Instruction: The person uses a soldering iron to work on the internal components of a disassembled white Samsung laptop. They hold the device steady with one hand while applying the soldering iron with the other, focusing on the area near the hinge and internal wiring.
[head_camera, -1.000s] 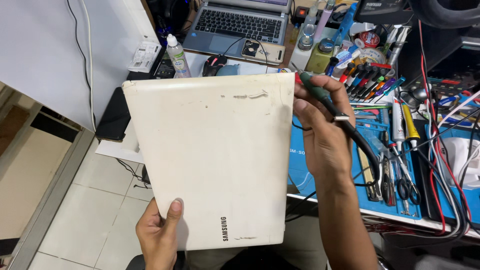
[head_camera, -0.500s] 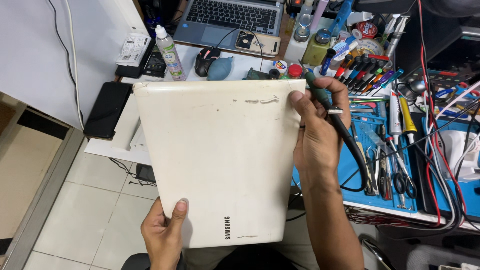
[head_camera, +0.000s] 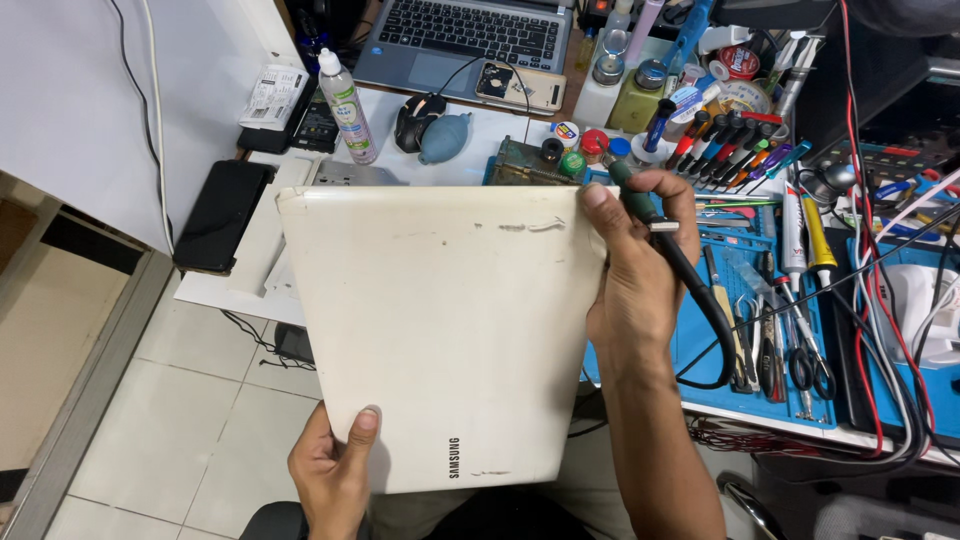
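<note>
I hold a closed white laptop (head_camera: 450, 330) flat in front of me, above the floor and the bench edge. My left hand (head_camera: 335, 470) grips its near left corner, thumb on the lid. My right hand (head_camera: 635, 270) clasps the far right corner, and the same hand also holds a dark green-handled tool (head_camera: 640, 205) with a black cord trailing down to the right. The lid shows scuff marks near its far edge.
A blue work mat (head_camera: 760, 330) to the right carries screwdrivers, tweezers, scissors and cables. Behind the white laptop are an open grey laptop (head_camera: 465, 40), a phone, a mouse, a blue air blower and a clear bottle (head_camera: 345, 95). A black phone (head_camera: 222, 215) lies left; tiled floor below.
The white laptop has shifted slightly toward me and lower in view as my head tilted; both hands keep the same grips.
</note>
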